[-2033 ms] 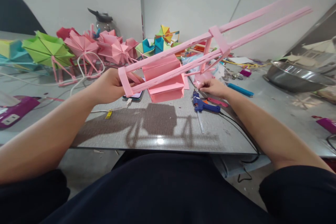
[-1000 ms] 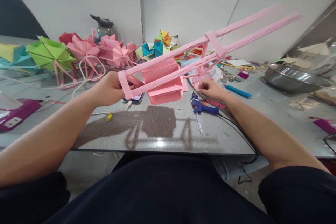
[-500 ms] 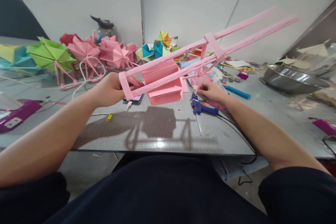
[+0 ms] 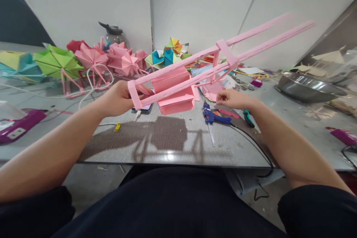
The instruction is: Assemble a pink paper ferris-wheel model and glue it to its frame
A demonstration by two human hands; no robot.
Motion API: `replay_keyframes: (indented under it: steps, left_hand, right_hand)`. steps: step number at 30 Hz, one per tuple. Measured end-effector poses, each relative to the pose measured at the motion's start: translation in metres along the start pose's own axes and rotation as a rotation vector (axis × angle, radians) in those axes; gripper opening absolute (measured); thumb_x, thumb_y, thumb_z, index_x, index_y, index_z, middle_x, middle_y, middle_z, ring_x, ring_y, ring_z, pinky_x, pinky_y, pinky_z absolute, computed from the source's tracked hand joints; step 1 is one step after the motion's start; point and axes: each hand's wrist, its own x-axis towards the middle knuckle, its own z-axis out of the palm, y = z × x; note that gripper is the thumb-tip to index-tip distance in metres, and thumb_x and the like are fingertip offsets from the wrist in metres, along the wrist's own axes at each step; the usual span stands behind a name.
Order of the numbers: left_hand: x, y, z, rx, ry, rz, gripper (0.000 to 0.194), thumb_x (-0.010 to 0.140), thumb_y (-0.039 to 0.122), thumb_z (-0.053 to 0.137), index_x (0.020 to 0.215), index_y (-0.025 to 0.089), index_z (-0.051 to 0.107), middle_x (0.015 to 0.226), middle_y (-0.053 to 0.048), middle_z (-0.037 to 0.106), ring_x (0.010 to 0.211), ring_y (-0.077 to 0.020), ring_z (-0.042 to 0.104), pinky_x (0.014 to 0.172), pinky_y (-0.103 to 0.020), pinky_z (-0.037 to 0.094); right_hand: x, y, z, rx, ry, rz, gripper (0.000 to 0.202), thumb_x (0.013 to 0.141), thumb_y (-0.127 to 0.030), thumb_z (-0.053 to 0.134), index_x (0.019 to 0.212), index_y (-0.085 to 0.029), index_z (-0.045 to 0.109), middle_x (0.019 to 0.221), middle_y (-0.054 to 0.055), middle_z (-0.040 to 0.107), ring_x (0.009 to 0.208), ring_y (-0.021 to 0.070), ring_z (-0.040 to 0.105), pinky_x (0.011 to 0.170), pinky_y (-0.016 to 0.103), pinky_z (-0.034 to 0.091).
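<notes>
Head view: your wide grey tabletop spreads below your left hand and your right hand. Your left fingers are clamped on the near end of a long pink paper frame, curled in behind its end crosspiece. From that grip, the frame slants up and away to your right, raised over the table, its far tips well past your right hand. Just right of your left grip, between the rails, sits a pleated pink paper box. Beyond your left hand stands a cluster of folded pink paper umbrella shapes, with a green umbrella shape of folded paper to its left. Well to the right of your right hand rests a round, shiny steel bowl. Left of your left forearm lies a purple, box-like power strip.

Your right fingers curl at the edge of some flat pink paper sheets (you cannot tell from here whether they pinch one). Just nearer you than that hand lies a blue plastic glue gun. A dark, flat phone lies below your left fingertips, and nearer you is a small yellow tag on a white cable.
</notes>
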Motion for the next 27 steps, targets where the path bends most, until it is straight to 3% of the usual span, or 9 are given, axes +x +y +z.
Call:
replay_keyframes:
  steps: [3,6,11,17,19,21,24,27]
  left_hand:
    - [-0.001,-0.003,0.000,0.012,-0.007,-0.047,0.033,0.085,0.038,0.079,0.105,0.013,0.087,0.103,-0.015,0.086,0.085,-0.0246,0.077,0.071,-0.034,0.065]
    - [-0.001,-0.005,0.000,-0.002,-0.016,-0.079,0.032,0.083,0.039,0.082,0.102,0.014,0.086,0.106,-0.015,0.086,0.088,-0.0253,0.077,0.072,-0.033,0.064]
    - [0.001,0.000,0.001,-0.029,-0.035,-0.059,0.025,0.082,0.036,0.081,0.097,0.017,0.088,0.105,-0.014,0.087,0.082,-0.0229,0.075,0.070,-0.032,0.064]
    - [0.003,0.005,0.003,-0.027,-0.064,-0.075,0.025,0.083,0.034,0.078,0.096,0.015,0.087,0.101,-0.013,0.087,0.077,-0.0222,0.074,0.064,-0.029,0.061]
    - [0.003,0.006,0.003,-0.033,-0.076,-0.092,0.027,0.083,0.034,0.077,0.097,0.014,0.086,0.100,-0.013,0.086,0.075,-0.0215,0.073,0.063,-0.029,0.060]
    - [0.003,0.005,0.005,-0.038,-0.084,-0.103,0.026,0.082,0.034,0.078,0.096,0.014,0.086,0.099,-0.013,0.085,0.075,-0.0209,0.072,0.064,-0.029,0.060]
    - [0.002,0.003,0.009,-0.057,-0.102,-0.120,0.023,0.082,0.032,0.079,0.094,0.014,0.084,0.088,-0.010,0.082,0.070,-0.0177,0.068,0.063,-0.027,0.058]
    - [0.002,0.000,0.016,-0.125,-0.136,-0.128,0.020,0.085,0.031,0.076,0.092,0.013,0.082,0.067,-0.002,0.071,0.057,-0.0120,0.057,0.054,-0.023,0.050]
  right_hand:
    - [-0.012,0.005,-0.011,0.012,-0.186,0.056,0.031,0.071,-0.048,0.088,0.084,-0.025,0.071,0.081,0.006,0.077,0.073,0.0252,0.067,0.066,0.036,0.044]
    - [-0.015,0.010,-0.010,-0.007,-0.261,0.148,0.031,0.064,-0.036,0.090,0.086,-0.026,0.071,0.078,0.005,0.077,0.072,0.0271,0.069,0.063,0.037,0.045]
    - [-0.012,0.014,-0.004,-0.025,-0.250,0.153,0.031,0.059,-0.031,0.091,0.081,-0.027,0.069,0.078,0.006,0.076,0.073,0.0275,0.068,0.062,0.038,0.044]
    - [-0.017,0.028,-0.015,0.001,-0.227,0.167,0.038,0.056,-0.032,0.095,0.075,-0.026,0.062,0.066,0.001,0.066,0.062,0.0226,0.062,0.057,0.036,0.038]
    - [-0.019,0.027,-0.019,0.014,-0.161,0.163,0.039,0.057,-0.037,0.095,0.075,-0.026,0.063,0.066,0.001,0.067,0.061,0.0223,0.061,0.057,0.036,0.040]
    - [-0.022,0.018,-0.022,0.027,0.002,0.114,0.037,0.065,-0.046,0.093,0.079,-0.025,0.065,0.074,0.003,0.071,0.068,0.0230,0.064,0.062,0.036,0.044]
    - [-0.029,-0.012,-0.024,0.105,0.281,-0.017,0.035,0.083,-0.057,0.080,0.087,-0.024,0.068,0.086,0.006,0.073,0.078,0.0233,0.063,0.070,0.037,0.048]
    - [-0.038,-0.043,-0.021,0.204,0.447,-0.187,0.041,0.089,-0.064,0.078,0.096,-0.024,0.071,0.090,0.007,0.073,0.079,0.0229,0.063,0.076,0.039,0.051]
